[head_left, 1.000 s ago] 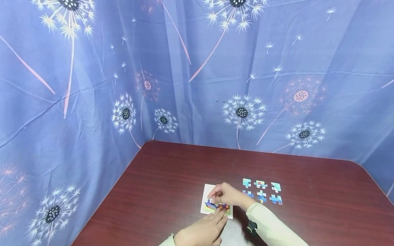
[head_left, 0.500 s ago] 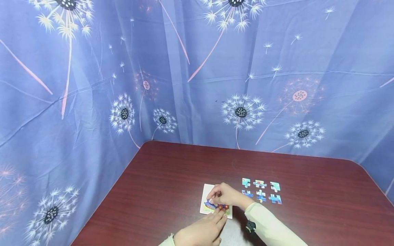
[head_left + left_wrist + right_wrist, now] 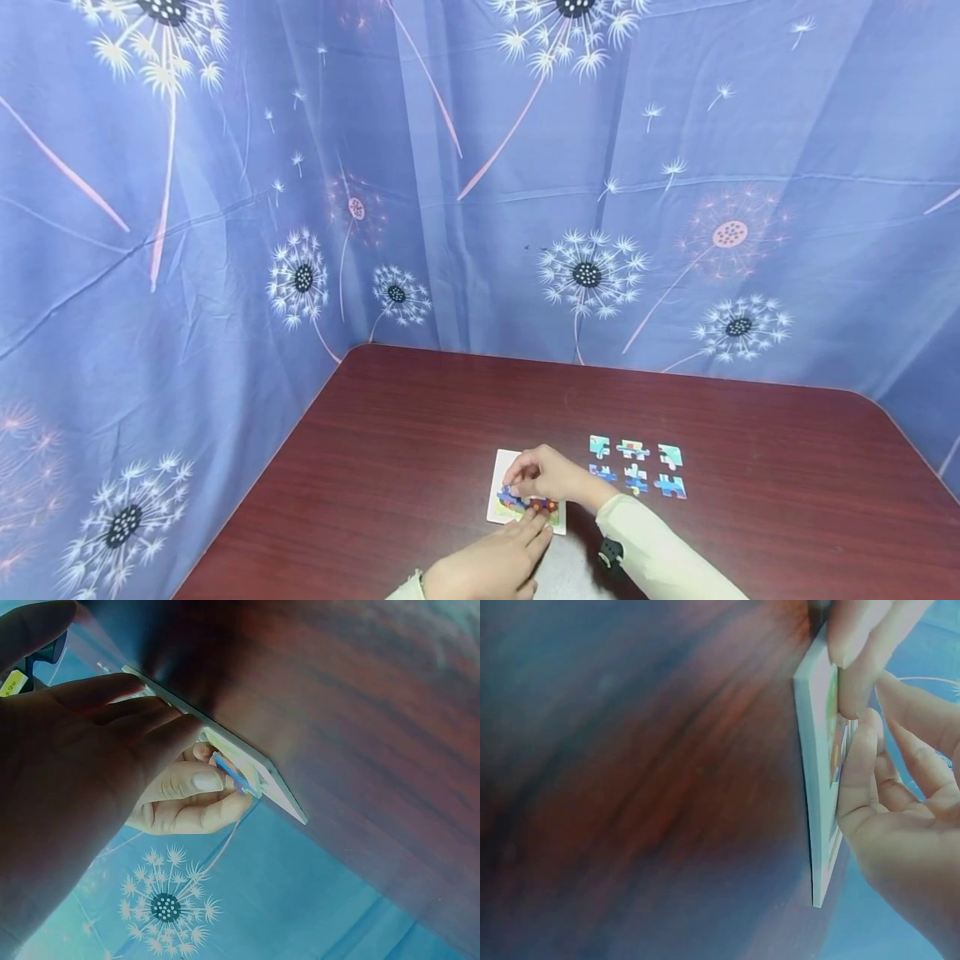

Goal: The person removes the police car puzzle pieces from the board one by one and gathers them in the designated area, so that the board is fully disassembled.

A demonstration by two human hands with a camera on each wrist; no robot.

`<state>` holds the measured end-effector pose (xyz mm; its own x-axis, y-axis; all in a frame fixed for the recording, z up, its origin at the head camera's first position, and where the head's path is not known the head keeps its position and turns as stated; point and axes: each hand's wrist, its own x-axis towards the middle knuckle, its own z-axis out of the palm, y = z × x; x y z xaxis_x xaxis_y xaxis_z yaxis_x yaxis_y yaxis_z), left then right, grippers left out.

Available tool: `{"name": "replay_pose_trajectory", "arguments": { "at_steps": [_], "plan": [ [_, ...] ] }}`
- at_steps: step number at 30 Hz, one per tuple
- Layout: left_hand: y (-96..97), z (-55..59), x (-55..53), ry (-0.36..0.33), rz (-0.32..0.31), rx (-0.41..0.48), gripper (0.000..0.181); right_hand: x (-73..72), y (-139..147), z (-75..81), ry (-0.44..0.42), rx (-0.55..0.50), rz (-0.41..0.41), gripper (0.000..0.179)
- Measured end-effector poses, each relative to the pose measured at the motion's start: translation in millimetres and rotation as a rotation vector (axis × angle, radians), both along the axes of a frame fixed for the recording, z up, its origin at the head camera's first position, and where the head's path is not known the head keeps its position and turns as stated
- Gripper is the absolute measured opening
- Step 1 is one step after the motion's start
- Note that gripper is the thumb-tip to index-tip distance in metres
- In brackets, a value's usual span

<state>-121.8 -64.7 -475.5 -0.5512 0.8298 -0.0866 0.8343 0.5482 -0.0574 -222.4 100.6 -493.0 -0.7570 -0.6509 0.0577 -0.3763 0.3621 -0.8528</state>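
Observation:
A small white-bordered puzzle board (image 3: 504, 461) lies on the table in the head view, partly filled with coloured pieces. My right hand (image 3: 553, 477) reaches over it from the right, thumb and fingertips pinching a blue puzzle piece (image 3: 507, 496) at the board's left side. In the left wrist view the same puzzle piece (image 3: 235, 775) is tilted, one edge close over the board. The fingers of my left hand (image 3: 491, 560) lie straight across the board's near edge, tips on the picture area. Both hands hide much of the board's middle.
Right of the board, several loose puzzle pieces (image 3: 633, 450) lie in two rows on the dark red wooden table (image 3: 405, 417). A blue dandelion-print curtain (image 3: 480, 250) hangs behind the table and along its left side. A dark wrist camera (image 3: 611, 552) sits on the right sleeve.
Both hands stay at nearly the same spot on the board. The blue puzzle piece under the right fingertips has shifted and tilted slightly. The loose pieces have not moved.

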Motion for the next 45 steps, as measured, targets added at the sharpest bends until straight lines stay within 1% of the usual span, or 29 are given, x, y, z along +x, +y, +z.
{"name": "replay_pose_trajectory", "arguments": {
  "at_steps": [6, 11, 14, 17, 23, 27, 33, 37, 40, 45],
  "plan": [
    [-1.0, 0.0, -0.6, -0.024, -0.004, 0.006, 0.064, 1.7, -2, 1.7, -0.065, -0.018, -0.026, 0.007],
    [-1.7, -1.6, -1.0, -0.015, -0.019, 0.011, 0.064, 3.7, -4, 2.4, -0.12, -0.069, -0.033, 0.007],
    [-2.0, -2.5, -1.2, -0.019, -0.016, 0.014, 0.065, 4.4, -5, 2.0, -0.128, -0.083, -0.035, 0.008],
    [-2.3, -3.0, -1.3, -0.026, -0.012, 0.021, 0.065, 4.6, -5, 1.8, -0.124, -0.083, -0.037, 0.008],
    [-2.1, -3.4, -1.6, -0.006, -0.016, 0.023, 0.066, 2.9, -5, -0.2, -0.12, -0.105, -0.032, 0.009],
    [-1.8, -1.9, -1.2, 0.006, -0.016, 0.022, 0.066, 1.6, -2, 1.9, -0.107, -0.13, -0.022, 0.008],
    [-1.5, 1.2, -0.7, -0.012, -0.005, 0.025, 0.065, -1.5, 6, 9.1, -0.019, -0.174, -0.013, 0.009],
    [-1.7, 1.5, -0.2, -0.011, 0.009, 0.027, 0.063, -2.4, 12, 13.9, 0.011, -0.165, -0.052, 0.01],
    [-2.0, -0.7, -0.3, 0.007, 0.01, 0.032, 0.063, -2.6, 15, 15.0, -0.003, -0.143, -0.094, 0.011],
    [-2.6, -2.2, -0.2, 0.031, -0.006, 0.037, 0.062, -3.6, 25, 15.5, -0.021, -0.161, -0.117, 0.014]
  ]
}}
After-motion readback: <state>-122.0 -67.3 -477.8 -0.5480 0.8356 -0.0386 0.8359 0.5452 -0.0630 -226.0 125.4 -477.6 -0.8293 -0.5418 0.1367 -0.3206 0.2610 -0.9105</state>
